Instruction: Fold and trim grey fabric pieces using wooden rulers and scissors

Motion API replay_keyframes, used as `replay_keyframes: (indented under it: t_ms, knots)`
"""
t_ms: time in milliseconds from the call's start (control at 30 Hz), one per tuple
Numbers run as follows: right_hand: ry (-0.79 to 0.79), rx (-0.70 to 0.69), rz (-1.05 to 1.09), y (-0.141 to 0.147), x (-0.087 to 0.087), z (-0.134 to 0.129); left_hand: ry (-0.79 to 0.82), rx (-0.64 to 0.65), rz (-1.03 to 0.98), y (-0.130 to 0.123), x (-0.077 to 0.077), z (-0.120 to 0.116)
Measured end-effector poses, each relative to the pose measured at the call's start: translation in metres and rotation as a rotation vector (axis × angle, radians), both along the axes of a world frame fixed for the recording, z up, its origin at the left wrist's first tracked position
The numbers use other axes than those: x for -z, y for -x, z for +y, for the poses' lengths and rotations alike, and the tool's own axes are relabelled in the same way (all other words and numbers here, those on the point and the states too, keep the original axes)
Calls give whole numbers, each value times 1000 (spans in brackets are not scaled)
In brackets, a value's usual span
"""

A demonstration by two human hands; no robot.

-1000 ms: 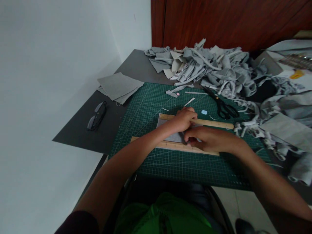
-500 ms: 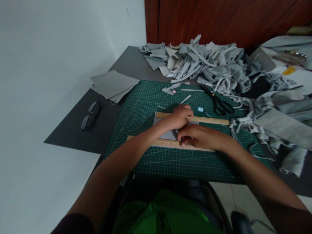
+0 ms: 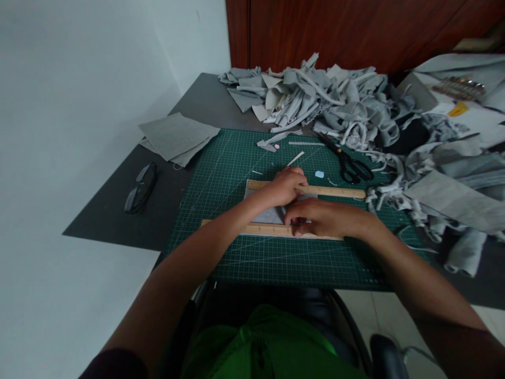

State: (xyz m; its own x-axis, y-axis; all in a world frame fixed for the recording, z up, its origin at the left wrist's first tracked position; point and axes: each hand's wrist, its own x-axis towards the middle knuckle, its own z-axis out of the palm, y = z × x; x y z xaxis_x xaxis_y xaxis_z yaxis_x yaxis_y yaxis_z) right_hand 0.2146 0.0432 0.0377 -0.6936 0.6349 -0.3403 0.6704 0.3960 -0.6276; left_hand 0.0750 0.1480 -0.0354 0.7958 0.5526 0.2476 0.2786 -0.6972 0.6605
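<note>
A piece of grey fabric (image 3: 268,215) lies flat on the green cutting mat (image 3: 244,258), with one wooden ruler (image 3: 335,191) across its far edge and a second wooden ruler (image 3: 260,229) along its near edge. My left hand (image 3: 290,185) is closed over the far ruler, its fingertips curled at the ruler's edge. Just nearer to me, my right hand (image 3: 315,215) is curled above the fabric, thumb and fingertips at the near ruler. Whatever its fingers may hold is hidden; a small dark sliver shows beside the index finger.
Black scissors (image 3: 353,167) lie on the mat's far right, near a pale blue chalk-like piece (image 3: 319,174) and thin fabric strips. Heaped grey scraps (image 3: 315,95) cover the back and right. Folded grey cloth (image 3: 177,136) and eyeglasses (image 3: 141,188) lie at left.
The whole view has shifted slightly, so everything appears a little further left. Both hands keep nearly the same position on the rulers and fabric.
</note>
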Motion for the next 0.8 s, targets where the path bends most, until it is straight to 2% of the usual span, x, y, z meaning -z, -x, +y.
replay_keyframes:
  t_ms: [300, 800]
  knots:
    - [-34, 20, -40, -1, -2, -5, -24, 27, 57, 1, -3, 1]
    - [-56, -17, 11, -8, 1, 2, -6, 62, 47, 4, -4, 4]
